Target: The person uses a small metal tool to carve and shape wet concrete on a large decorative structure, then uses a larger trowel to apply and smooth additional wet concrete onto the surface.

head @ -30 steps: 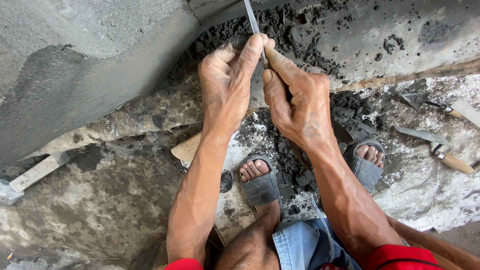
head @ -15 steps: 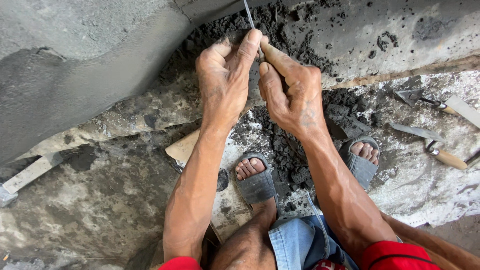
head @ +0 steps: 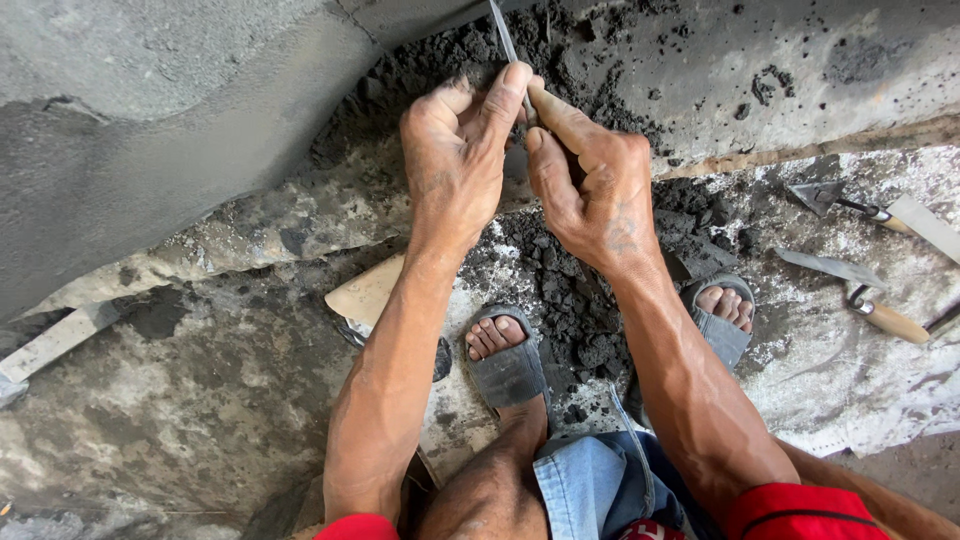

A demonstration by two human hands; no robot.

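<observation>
Pinching thin metal blade between left hand and right hand.

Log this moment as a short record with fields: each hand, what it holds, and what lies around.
left hand: pinches the thin metal blade
right hand: fingers meet the left hand's at the same blade
blade: tilted, tip toward the dark crumbly sand
feet: grey sandals, one on each side of the sand pile
right side: two trowels with wooden handles on the floor
left side: grey curved surface
</observation>
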